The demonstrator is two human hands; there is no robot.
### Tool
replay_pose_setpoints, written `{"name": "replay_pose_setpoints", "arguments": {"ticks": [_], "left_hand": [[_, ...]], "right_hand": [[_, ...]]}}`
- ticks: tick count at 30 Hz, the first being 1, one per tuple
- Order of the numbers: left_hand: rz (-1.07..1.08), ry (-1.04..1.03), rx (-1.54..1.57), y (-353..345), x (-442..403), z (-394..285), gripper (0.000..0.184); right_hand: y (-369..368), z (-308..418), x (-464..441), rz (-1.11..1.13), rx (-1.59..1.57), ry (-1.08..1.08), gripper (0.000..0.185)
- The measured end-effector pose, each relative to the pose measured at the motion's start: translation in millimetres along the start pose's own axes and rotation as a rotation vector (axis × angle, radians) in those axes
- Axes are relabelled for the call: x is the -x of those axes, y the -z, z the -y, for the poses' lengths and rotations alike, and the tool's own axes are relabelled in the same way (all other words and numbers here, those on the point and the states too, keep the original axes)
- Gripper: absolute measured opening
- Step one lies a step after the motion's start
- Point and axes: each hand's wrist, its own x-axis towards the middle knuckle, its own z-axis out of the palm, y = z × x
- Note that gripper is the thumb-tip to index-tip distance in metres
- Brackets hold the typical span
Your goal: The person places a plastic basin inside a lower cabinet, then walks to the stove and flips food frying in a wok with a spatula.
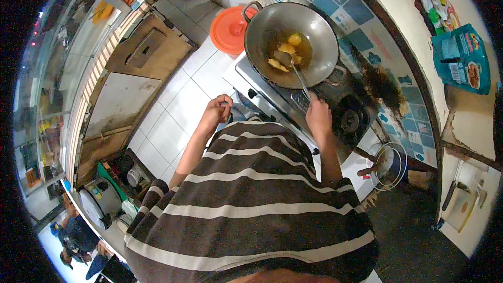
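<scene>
My right hand (318, 115) is closed around the handle of a metal spatula (299, 76). The spatula's head rests in the oil of a large two-handled wok (325, 36), against yellow frying pieces (287, 49). Another rounded yellow piece (295, 39) floats close by, and a flatter one (277, 65) lies nearer the wok's front side. The wok sits on a gas stove (262, 81). My left hand (217, 110) hangs in the air in front of the stove, fingers curled in, with nothing visible in them.
An orange lidded bucket (229, 29) stands on the tiled floor left of the wok. The second burner (350, 119) is right of my right hand. A teal pouch (462, 60) is on the right ledge. Wooden cabinets (123, 99) line the left; a person (78, 241) is beyond.
</scene>
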Motion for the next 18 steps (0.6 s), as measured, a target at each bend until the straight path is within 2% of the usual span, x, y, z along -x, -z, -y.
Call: {"name": "replay_pose_setpoints", "arguments": {"ticks": [7, 10, 15, 18], "left_hand": [[0.052, 0.012, 0.0, -8, -1, 0, 0.025], [0.06, 0.015, 0.001, -10, -2, 1, 0.025], [0.043, 0.035, -0.006, -12, 0, 3, 0.024], [0.031, 0.045, 0.0, -7, 1, 9, 0.024]], "right_hand": [[-5, -24, 11, -0.13, -0.115, -0.035, 0.033], [1, -31, 2, -0.113, -0.166, -0.111, 0.032], [12, -44, -18, -0.118, -0.204, 0.044, 0.029], [18, -57, -36, 0.0, -0.158, 0.099, 0.032]]}}
